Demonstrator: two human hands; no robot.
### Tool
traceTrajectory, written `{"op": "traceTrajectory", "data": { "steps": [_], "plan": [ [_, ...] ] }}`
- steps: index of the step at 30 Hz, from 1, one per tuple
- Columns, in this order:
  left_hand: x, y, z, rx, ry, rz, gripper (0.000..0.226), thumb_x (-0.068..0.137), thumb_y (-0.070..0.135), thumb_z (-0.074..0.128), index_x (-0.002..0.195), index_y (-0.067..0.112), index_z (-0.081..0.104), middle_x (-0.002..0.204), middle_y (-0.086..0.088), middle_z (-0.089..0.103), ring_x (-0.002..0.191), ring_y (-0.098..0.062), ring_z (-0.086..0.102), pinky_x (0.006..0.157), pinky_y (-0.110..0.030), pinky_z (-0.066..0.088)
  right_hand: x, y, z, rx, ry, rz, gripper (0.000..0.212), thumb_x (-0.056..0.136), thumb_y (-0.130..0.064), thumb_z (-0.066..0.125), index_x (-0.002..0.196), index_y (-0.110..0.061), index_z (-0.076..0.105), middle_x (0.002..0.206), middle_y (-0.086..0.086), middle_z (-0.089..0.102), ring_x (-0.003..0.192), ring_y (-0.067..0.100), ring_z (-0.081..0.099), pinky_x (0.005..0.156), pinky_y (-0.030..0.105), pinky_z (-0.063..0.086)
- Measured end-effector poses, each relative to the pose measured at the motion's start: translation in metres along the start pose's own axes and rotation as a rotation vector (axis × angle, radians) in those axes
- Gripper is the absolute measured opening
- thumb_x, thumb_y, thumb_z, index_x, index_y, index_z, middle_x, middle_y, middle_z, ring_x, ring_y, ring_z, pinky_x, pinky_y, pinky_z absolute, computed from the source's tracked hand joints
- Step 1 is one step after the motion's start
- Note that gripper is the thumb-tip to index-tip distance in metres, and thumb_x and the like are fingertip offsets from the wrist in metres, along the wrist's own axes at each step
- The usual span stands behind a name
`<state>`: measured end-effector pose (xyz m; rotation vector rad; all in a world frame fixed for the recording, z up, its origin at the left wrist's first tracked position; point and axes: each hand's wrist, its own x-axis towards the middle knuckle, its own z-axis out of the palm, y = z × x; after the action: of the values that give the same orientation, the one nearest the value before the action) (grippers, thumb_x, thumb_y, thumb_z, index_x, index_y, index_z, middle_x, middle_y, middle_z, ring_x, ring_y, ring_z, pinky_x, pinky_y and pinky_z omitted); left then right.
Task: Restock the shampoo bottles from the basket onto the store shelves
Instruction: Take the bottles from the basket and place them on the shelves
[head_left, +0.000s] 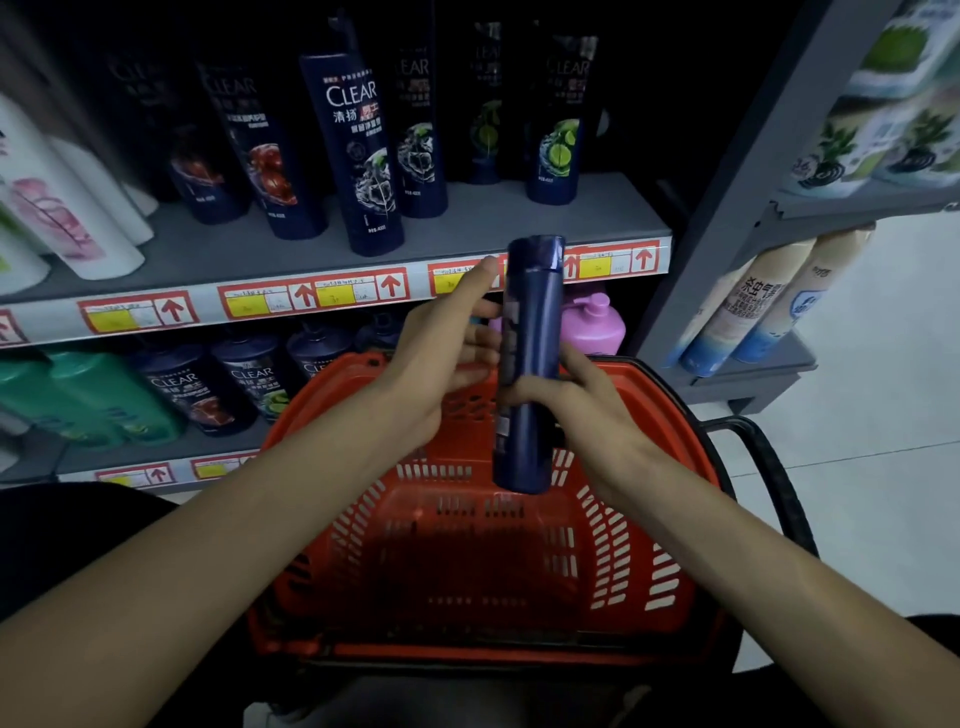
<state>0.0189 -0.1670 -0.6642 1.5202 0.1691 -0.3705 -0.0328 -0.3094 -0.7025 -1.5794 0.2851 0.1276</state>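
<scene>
Holding: dark blue shampoo bottle (530, 364) upright over the red basket (623, 545), cap end level with the price strip (337, 299) as seen from the head camera.
Right hand (587, 410): wrapped round the bottle's lower half from the right, fingers curled on it.
Left hand (447, 348): relaxed, fingers straight against the bottle's left side, thumb raised.
Basket rim: slotted red plastic directly under both forearms, black handle (779, 493) arcing off the right side.
Upper shelf (519, 218): grey board, bare along its front right between the foremost dark bottle (358, 156) and the lime-labelled bottle (558, 124); white bottles (67, 218) with pink flowers crowding the left end.
Lower shelf: green bottles (104, 400) at left, a dark row beside them, a pink pump bottle (597, 325) just behind the held bottle.
Right boundary: grey end rack (727, 156) slanting up beside the shelf end, spray cans (748, 306) on its low ledge, pale floor (857, 415) open beyond.
Writing: "CLEAR" and "清扬" in white on the foremost dark bottle, "CLEAR" repeated along both rows; red up-arrows on the red-and-yellow tags, prices too blurred to read; Chinese characters on the spray cans, only partly legible; held bottle's label turned edge-on, unreadable.
</scene>
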Motion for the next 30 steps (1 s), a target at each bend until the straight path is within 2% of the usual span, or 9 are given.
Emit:
{"op": "traceTrajectory", "data": {
  "steps": [5, 9, 12, 16, 20, 22, 26, 28, 30],
  "plan": [
    [-0.001, -0.004, -0.003, 0.038, -0.029, 0.039, 0.054, 0.091, 0.065, 0.061, 0.104, 0.015, 0.075, 0.083, -0.002, 0.076, 0.080, -0.019, 0.074, 0.094, -0.044, 0.058, -0.007, -0.006, -0.006, 0.404, -0.159, 0.171, 0.039, 0.066, -0.016, 0.055, 0.103, -0.006, 0.063, 0.091, 0.019, 0.061, 0.086, 0.037, 0.060, 0.084, 0.048, 0.050],
    [-0.006, -0.004, -0.006, 0.037, -0.052, 0.069, 0.052, 0.090, 0.063, 0.063, 0.103, 0.015, 0.076, 0.084, -0.004, 0.075, 0.081, -0.019, 0.073, 0.097, -0.046, 0.057, -0.014, -0.020, -0.009, 0.573, -0.291, 0.134, 0.037, 0.079, -0.008, 0.036, 0.107, -0.002, 0.059, 0.090, 0.020, 0.056, 0.082, 0.037, 0.058, 0.077, 0.042, 0.054],
    [-0.013, -0.002, -0.007, 0.050, -0.068, 0.141, 0.045, 0.096, 0.053, 0.063, 0.105, 0.010, 0.074, 0.083, -0.005, 0.071, 0.079, -0.019, 0.070, 0.088, -0.041, 0.058, -0.018, -0.030, -0.007, 0.642, -0.336, 0.085, 0.043, 0.082, -0.004, 0.026, 0.108, 0.000, 0.060, 0.085, 0.013, 0.063, 0.077, 0.032, 0.057, 0.078, 0.041, 0.052],
    [-0.019, 0.001, -0.010, 0.132, -0.052, 0.286, 0.036, 0.099, 0.043, 0.063, 0.105, 0.008, 0.072, 0.086, -0.005, 0.070, 0.082, -0.019, 0.070, 0.087, -0.042, 0.059, -0.013, -0.037, 0.000, 0.639, -0.250, 0.026, 0.037, 0.086, -0.009, 0.031, 0.108, -0.004, 0.060, 0.086, 0.010, 0.065, 0.078, 0.026, 0.060, 0.084, 0.043, 0.046],
    [-0.022, 0.001, -0.007, 0.237, -0.064, 0.374, 0.019, 0.099, 0.039, 0.065, 0.106, 0.022, 0.073, 0.099, 0.001, 0.074, 0.096, -0.015, 0.071, 0.088, -0.037, 0.059, -0.001, -0.042, 0.003, 0.650, -0.151, 0.016, 0.037, 0.093, -0.023, 0.034, 0.116, -0.008, 0.058, 0.096, 0.012, 0.064, 0.089, 0.028, 0.062, 0.089, 0.044, 0.046],
    [-0.021, 0.001, -0.003, 0.244, -0.057, 0.388, 0.017, 0.097, 0.038, 0.068, 0.111, 0.028, 0.072, 0.103, 0.005, 0.074, 0.099, -0.008, 0.070, 0.089, -0.032, 0.057, 0.001, -0.047, 0.007, 0.668, -0.110, 0.006, 0.041, 0.094, -0.020, 0.035, 0.125, -0.010, 0.060, 0.106, 0.016, 0.063, 0.096, 0.031, 0.059, 0.093, 0.047, 0.046],
    [-0.016, 0.007, -0.001, 0.213, -0.049, 0.418, 0.037, 0.090, 0.028, 0.079, 0.125, 0.031, 0.067, 0.113, 0.008, 0.073, 0.104, -0.005, 0.070, 0.090, -0.028, 0.056, 0.008, -0.056, 0.017, 0.680, -0.001, -0.128, 0.061, 0.094, -0.002, 0.040, 0.144, -0.033, 0.055, 0.104, 0.009, 0.072, 0.081, 0.019, 0.067, 0.082, 0.038, 0.051],
    [-0.014, 0.010, -0.002, 0.210, -0.047, 0.431, 0.048, 0.084, 0.025, 0.084, 0.127, 0.032, 0.064, 0.116, 0.015, 0.072, 0.108, -0.002, 0.068, 0.089, -0.025, 0.057, 0.009, -0.060, 0.020, 0.638, 0.014, -0.180, 0.067, 0.094, 0.004, 0.042, 0.145, -0.037, 0.052, 0.105, 0.012, 0.073, 0.089, 0.025, 0.068, 0.087, 0.042, 0.049],
    [-0.010, 0.013, -0.001, 0.188, -0.023, 0.443, 0.054, 0.081, 0.022, 0.087, 0.129, 0.029, 0.063, 0.116, 0.014, 0.071, 0.104, 0.000, 0.069, 0.084, -0.019, 0.058, 0.011, -0.061, 0.019, 0.586, 0.031, -0.204, 0.071, 0.093, 0.009, 0.044, 0.145, -0.038, 0.053, 0.094, 0.016, 0.065, 0.089, 0.028, 0.064, 0.089, 0.043, 0.048]
  ]
}}
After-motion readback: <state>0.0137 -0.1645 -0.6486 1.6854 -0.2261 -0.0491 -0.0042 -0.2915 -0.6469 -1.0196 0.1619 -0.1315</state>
